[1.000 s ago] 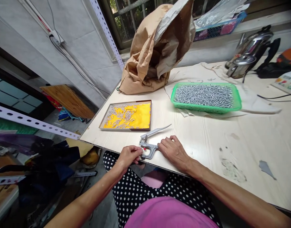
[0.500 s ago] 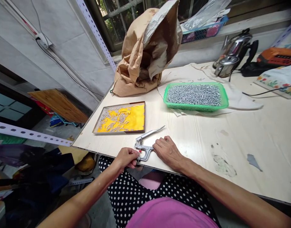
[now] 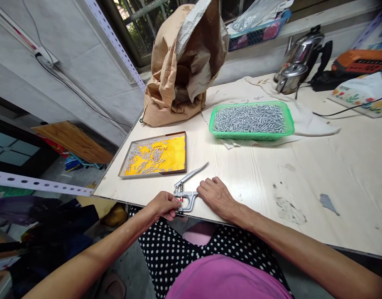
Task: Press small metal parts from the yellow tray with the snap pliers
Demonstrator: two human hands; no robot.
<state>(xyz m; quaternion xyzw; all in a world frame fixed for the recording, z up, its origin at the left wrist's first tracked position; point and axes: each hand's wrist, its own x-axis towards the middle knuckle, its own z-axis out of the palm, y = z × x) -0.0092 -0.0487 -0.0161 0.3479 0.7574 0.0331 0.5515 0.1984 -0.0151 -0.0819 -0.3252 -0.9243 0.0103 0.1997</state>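
Metal snap-fastener pliers [image 3: 189,201] lie at the front edge of the table, their upper handle raised and pointing away to the right. A spring and a small red part show in the jaw. My left hand [image 3: 165,205] is closed in a pinch at the jaw's left side; whatever is between thumb and fingertips is too small and hidden to make out. My right hand [image 3: 216,197] rests on the table with fingers curled round the end of the lower handle, which they partly hide. Beyond the pliers sits a shallow tray [image 3: 185,154] with small metal pins [image 3: 156,155] scattered on its yellow bottom.
A green basket [image 3: 251,135] full of small metal pieces stands on a cloth at the right. Behind the tray is a large open paper sack [image 3: 175,95]. Metal pots [image 3: 291,79] and an orange-black device [image 3: 359,62] occupy the back right corner.
The whole view has shifted slightly, so things appear a little further left. Both hands stay at the pliers, and the upper handle is still raised.
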